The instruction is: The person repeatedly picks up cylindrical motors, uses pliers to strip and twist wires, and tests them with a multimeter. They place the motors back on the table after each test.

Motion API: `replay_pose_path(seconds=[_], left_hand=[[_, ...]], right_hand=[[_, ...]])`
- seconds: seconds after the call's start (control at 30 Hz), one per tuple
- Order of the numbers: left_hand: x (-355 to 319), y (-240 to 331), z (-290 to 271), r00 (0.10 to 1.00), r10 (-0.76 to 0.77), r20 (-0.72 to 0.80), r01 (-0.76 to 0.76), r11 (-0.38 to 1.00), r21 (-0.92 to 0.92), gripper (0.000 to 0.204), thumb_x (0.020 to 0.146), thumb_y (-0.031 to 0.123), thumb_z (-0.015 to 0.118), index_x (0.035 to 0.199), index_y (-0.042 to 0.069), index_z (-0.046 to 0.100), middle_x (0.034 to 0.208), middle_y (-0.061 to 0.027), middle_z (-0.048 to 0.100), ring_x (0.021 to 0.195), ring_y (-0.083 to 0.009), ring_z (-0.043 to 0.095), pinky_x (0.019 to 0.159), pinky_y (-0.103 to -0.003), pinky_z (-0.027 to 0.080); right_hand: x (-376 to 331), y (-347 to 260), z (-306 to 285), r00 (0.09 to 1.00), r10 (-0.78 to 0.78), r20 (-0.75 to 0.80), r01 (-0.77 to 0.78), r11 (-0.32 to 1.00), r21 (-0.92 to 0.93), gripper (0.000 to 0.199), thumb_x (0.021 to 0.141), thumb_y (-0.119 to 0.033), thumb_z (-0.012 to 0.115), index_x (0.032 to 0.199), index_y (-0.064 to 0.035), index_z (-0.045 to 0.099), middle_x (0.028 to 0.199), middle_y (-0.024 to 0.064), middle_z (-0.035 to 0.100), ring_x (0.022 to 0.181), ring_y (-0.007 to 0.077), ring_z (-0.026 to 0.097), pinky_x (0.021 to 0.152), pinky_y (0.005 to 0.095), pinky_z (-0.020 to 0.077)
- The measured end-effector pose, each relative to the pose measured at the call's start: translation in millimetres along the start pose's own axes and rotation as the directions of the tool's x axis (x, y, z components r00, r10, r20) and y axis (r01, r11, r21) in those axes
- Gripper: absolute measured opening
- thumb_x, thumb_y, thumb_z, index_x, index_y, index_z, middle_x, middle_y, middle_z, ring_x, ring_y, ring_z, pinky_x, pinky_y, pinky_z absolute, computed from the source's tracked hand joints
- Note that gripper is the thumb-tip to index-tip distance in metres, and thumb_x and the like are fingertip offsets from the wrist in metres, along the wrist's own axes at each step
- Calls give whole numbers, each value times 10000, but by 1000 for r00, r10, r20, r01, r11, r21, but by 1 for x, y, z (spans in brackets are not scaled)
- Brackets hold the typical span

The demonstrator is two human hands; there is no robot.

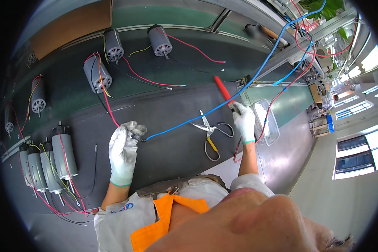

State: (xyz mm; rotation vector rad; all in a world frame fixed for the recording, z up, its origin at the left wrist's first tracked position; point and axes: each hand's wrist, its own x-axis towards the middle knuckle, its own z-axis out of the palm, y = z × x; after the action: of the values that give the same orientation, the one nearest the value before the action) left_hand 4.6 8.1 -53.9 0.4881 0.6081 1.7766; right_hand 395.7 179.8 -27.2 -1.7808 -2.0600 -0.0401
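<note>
tabletop (172, 138): dark grey mat, carrying pretty much everything here; green belt strip running along the far side.

motors (64, 156): grey cylinders with shafts and trailing leads. Counting roughly nine: a tight row of four at the near left, one more at the left edge (38, 96), one with red and yellow leads mid-left (98, 78), two up by the far rail (114, 45) (160, 40), plus a partly hidden one at the far left rim. Probably heavy for their size, hard and rigid, round enough to roll; best grabbed around the body, not by the leads.

blue wire (222, 105): one, running from the left hand up to the top right. Light, floppy, slick insulation; likely needs a pinch right near the end to stay put.

clear tray (268, 122): one, plastic, just beside the right hand. Looks light and a bit brittle.

scissors (210, 130): one pair, lying blades apart between the hands, yellow part on one handle. Stiff, sharp, so handles only.

red-handled tool (221, 88): one, slim, rigid, pointing away from the right hand. Light, easy grip along the handle.

left hand (124, 151): white glove, fingers curled and pinching the blue wire's end plus a small part there, too small to identify.

right hand (244, 122): white glove, closed around the near end of the red-handled tool.

red wire (155, 82): several loose ones; exact count not clear.
</note>
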Motion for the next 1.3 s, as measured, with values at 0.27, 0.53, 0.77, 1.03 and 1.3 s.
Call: replay_pose_path(seconds=[0.27, 0.53, 0.77, 1.03, 1.3], left_hand=[[8, -4, -7, 997, -61, 49, 66, 993, -98, 301, 1054, 217, 547, 1190, -33, 647, 1235, -185, 656, 1154, -314, 643, 1065, -507, 480], [13, 82, -68, 956, 292, -42, -293, 924, -244, 331, 1039, 263, 553, 1160, -9, 697, 1307, -219, 666, 1260, -380, 615, 1117, -552, 449], [1, 119, -97, 876, 467, -124, -481, 817, -317, 348, 1041, 284, 532, 1154, 6, 707, 1360, -211, 630, 1317, -403, 562, 1161, -586, 398], [-12, 149, -78, 858, 497, -127, -511, 805, -301, 666, 1027, 570, 505, 1336, -11, 607, 1352, -206, 628, 1268, -433, 585, 1137, -636, 396], [-42, 63, -30, 991, 115, 63, -83, 924, -374, 776, 951, 682, 564, 1399, 48, 546, 1314, -148, 636, 1188, -356, 618, 1055, -584, 464]], right_hand=[[-44, -187, -16, 609, -751, 254, -98, 246, 964, 315, 906, -190, 718, 1141, 19, 729, 1178, 154, 704, 951, 247, 698, 822, 361, 574], [16, -201, 19, 853, -267, 449, -261, 527, 809, 279, 1003, -145, 651, 1195, 46, 716, 943, 122, 754, 781, 137, 704, 696, 291, 569], [104, -323, 119, 737, -675, -27, 625, 666, 407, 712, 928, -241, 712, 1549, -96, 396, 1046, 166, 718, 897, 356, 699, 788, 450, 549], [172, -471, 196, 787, -463, 407, 535, 841, -79, 735, 991, -285, 483, 1596, 38, 219, 1207, 252, 714, 1113, 370, 715, 917, 525, 551], [208, -406, 206, 790, -322, 522, -120, 754, 646, 647, 936, -74, 662, 1510, -139, 369, 935, 123, 694, 837, 222, 724, 603, 414, 608]])
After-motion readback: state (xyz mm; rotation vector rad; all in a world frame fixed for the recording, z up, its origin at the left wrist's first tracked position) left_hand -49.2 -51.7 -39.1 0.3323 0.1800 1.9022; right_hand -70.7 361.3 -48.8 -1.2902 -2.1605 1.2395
